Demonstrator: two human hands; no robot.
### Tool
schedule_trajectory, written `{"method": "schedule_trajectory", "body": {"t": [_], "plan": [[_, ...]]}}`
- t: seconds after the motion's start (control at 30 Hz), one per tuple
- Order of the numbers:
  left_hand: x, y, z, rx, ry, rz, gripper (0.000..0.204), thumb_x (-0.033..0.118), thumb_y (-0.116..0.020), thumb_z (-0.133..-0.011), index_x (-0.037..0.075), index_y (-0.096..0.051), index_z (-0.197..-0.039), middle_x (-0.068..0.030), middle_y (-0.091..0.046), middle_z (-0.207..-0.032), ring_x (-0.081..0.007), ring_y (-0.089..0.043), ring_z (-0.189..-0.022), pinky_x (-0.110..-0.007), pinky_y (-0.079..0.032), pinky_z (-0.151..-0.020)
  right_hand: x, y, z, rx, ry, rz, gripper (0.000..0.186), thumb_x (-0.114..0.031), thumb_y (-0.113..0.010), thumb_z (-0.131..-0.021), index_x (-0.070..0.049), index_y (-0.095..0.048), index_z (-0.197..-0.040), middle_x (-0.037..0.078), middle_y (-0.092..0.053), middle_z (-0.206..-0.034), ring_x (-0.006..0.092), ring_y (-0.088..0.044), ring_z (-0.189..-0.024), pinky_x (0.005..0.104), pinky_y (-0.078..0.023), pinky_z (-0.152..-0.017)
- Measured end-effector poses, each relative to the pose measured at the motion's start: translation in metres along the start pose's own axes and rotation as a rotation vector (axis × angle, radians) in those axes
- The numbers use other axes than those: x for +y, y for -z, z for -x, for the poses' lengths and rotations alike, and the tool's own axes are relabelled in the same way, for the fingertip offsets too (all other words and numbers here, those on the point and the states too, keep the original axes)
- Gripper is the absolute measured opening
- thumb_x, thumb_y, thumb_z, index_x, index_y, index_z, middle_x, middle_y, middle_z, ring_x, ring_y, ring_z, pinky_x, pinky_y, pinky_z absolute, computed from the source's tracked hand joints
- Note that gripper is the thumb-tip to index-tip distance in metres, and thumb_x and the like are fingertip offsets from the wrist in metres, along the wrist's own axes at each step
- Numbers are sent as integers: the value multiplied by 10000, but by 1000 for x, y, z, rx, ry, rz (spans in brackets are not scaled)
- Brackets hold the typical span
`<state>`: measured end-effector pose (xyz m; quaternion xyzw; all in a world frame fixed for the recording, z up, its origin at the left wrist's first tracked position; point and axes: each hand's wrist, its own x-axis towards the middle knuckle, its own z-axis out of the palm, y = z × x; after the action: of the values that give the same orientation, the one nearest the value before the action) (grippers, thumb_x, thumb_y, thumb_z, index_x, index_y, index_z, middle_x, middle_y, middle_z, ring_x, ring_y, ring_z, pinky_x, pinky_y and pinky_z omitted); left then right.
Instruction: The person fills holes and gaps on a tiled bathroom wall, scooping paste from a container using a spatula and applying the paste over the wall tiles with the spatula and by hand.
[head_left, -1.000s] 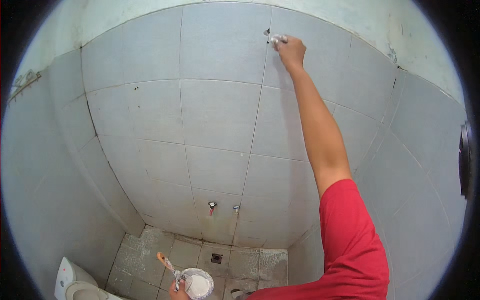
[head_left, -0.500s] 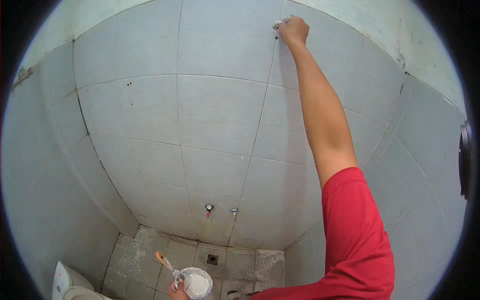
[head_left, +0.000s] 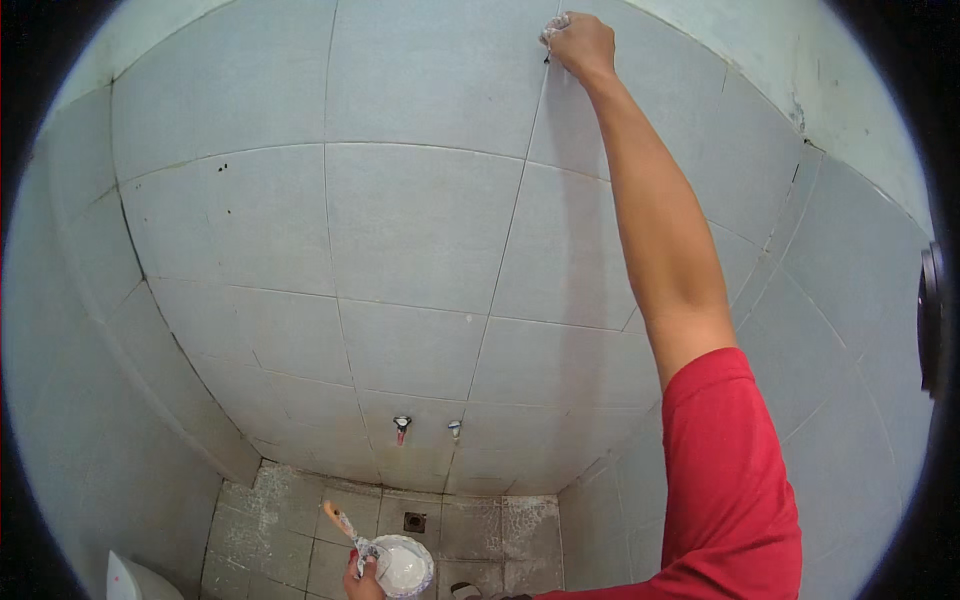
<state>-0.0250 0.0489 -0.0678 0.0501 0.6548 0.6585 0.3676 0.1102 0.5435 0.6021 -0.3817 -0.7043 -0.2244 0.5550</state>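
Observation:
High on the tiled wall, my right hand (head_left: 582, 48) is closed round a crumpled, white-smeared rag (head_left: 553, 28). The rag presses on the upright joint between two tiles, just above a small dark spot. Low down, the fingers of my left hand (head_left: 363, 580) are closed at the rim of a white tub (head_left: 405, 567) with white paste inside. At the same hand is a putty knife (head_left: 342, 520), its wooden handle pointing up and left and its lower part coated white. My fingers partly hide how the tub and knife are held.
Grey wall tiles (head_left: 425, 225) with dark joints surround me. Low on the wall are a tap (head_left: 402, 428) and a smaller fitting (head_left: 454, 430). A drain (head_left: 414, 522) sits in the stained floor. A white fixture (head_left: 140, 580) stands lower left; a dark object (head_left: 930, 320) juts in at the right.
My right hand and the rag have slid slightly upward along the joint. The view has shifted, and the tub and putty knife appear slightly farther right.

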Motion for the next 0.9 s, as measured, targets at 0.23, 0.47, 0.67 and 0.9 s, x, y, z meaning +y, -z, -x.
{"method": "schedule_trajectory", "body": {"t": [0.23, 0.47, 0.67, 0.9], "plan": [[-1, 3, -1, -60, 51, 24, 257, 75, -576, -903, -69, -596, -1115, -104, -650, -942, -195, -628, -800, -314, -503, -733, 3, -10, -3, 98, -20, 78, 253, -234, -695, -729, -22, -684, -866, 182, -695, -818, 338, -683, -808, 424, -535, -741], [14, 12, -5, -19, 26, -11, 288, 98, -590, -918, -72, -598, -1151, -105, -656, -975, -186, -624, -837, -299, -495, -757, 5, -6, -7, 18, 24, 79, 232, -283, -675, -773, -65, -696, -849, 139, -707, -841, 329, -675, -837, 432, -514, -744], [7, 25, -1, 49, -24, -22, 371, 130, -609, -921, -68, -551, -1229, -107, -651, -1028, -183, -614, -888, -289, -480, -799, 18, -3, 27, 70, -18, -122, 174, -196, -675, -778, -51, -675, -875, 190, -670, -888, 381, -630, -898, 478, -496, -807], [-12, 38, 10, 74, 1, 1, 336, 91, -584, -922, -78, -558, -1211, -119, -663, -1021, -204, -645, -888, -301, -502, -764, 0, -9, 36, 220, 126, -90, 201, -222, -630, -804, -64, -689, -912, 204, -652, -922, 393, -632, -885, 495, -502, -784]]}}
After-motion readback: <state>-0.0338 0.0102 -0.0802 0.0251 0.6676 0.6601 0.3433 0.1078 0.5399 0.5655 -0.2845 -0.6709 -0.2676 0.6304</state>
